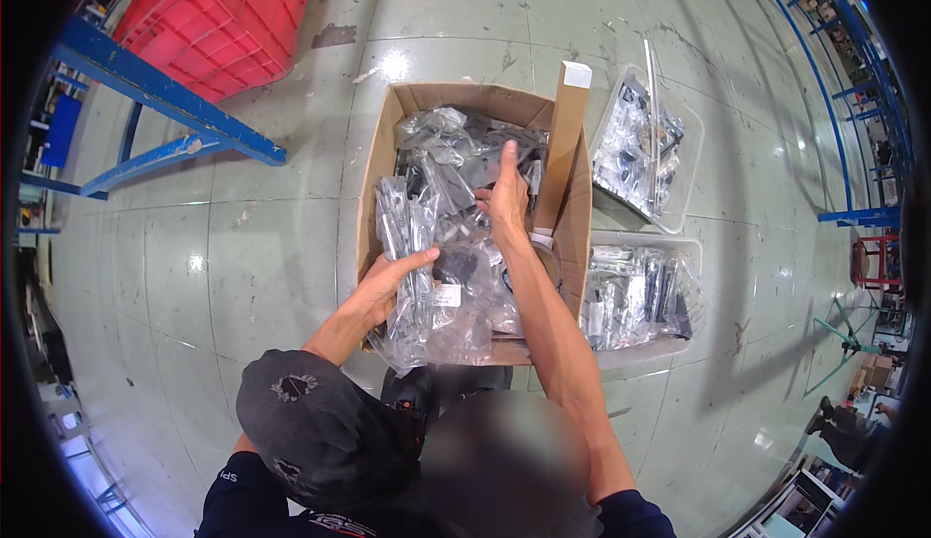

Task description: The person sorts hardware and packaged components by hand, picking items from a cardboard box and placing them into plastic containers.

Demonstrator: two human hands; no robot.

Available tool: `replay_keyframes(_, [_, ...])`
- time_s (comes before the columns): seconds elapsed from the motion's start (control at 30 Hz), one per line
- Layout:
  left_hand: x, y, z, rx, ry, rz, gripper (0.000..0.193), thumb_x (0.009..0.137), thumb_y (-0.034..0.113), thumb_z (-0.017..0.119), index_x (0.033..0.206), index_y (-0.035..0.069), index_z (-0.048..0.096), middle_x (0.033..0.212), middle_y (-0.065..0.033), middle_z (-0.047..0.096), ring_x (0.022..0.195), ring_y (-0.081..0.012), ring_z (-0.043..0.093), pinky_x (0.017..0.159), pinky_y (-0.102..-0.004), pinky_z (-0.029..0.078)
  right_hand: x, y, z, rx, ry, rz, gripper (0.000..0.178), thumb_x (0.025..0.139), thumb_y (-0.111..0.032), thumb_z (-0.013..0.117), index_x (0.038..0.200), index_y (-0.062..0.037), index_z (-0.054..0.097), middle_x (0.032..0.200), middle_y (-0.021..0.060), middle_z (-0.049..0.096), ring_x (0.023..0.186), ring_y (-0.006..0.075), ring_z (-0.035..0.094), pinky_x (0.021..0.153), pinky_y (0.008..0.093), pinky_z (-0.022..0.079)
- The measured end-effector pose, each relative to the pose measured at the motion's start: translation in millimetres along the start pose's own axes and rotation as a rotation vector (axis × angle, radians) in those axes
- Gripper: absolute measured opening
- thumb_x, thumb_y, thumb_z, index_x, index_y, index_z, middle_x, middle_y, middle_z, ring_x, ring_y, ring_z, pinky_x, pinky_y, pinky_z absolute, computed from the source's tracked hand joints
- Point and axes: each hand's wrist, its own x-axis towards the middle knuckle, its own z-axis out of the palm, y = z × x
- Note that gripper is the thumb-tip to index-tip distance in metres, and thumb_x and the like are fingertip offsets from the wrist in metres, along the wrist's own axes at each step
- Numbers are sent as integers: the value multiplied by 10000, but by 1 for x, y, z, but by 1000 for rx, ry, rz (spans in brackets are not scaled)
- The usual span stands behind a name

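A cardboard box (380, 141) stands in front of me, filled with clear plastic bags (451, 184) of parts. At its near left side my left hand (381, 288) is closed around a long clear plastic bag (415, 296), thumb on top. The bag lies upright along the box's left wall and seems to contain slim grey parts. Above the middle of the contents is my right hand (506, 199), its thumb stretched away from me and its fingers apart, pointing left. It is close to the bags; whether the fingertips touch them I cannot tell.
A long brown carton (561, 150) leans inside the box's right side. To the right stand two translucent bins, a far one (690, 184) and a near one (645, 352), both holding bagged parts. A red crate (218, 29) and a blue metal frame (175, 102) are at far left.
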Motion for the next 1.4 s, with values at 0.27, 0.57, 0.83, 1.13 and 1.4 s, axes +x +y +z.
replay_keyframes(0.27, [2,1,3,14,6,-32,459,779,250,770,1127,19,579,875,-45,564,721,-168,624,660,-328,554,24,45,-44,434,-28,-61,250,755,-92,515,985,-21,582,981,72,594,857,188,589,747,374,482])
replay_keyframes(0.57, [2,2,-2,19,-6,-14,470,778,254,771,1129,21,563,901,-56,590,748,-180,640,646,-342,555,-50,9,-68,831,-252,87,410,739,-125,441,1117,0,538,1239,130,568,1095,323,542,798,515,502])
replay_keyframes(0.83, [-4,5,5,15,-20,19,429,782,161,763,1139,25,568,928,-68,608,780,-184,647,691,-330,566,-60,12,-91,1026,-527,89,608,725,-145,424,1302,44,461,1280,221,537,1071,412,575,788,612,522])
replay_keyframes(1.13, [-17,12,1,-123,-460,15,552,811,56,664,1316,-20,453,1311,-159,535,1122,-263,572,920,-373,499,-75,9,-89,1200,-583,321,465,785,-134,517,1197,78,551,1068,214,656,901,338,668,807,442,567])
replay_keyframes(1.4, [-16,5,-15,-260,-415,138,520,804,44,681,1276,-7,469,1313,-115,531,1186,-279,537,975,-387,465,-73,11,-73,1130,-589,244,296,938,-190,421,1063,10,599,946,158,683,782,247,687,691,357,590])
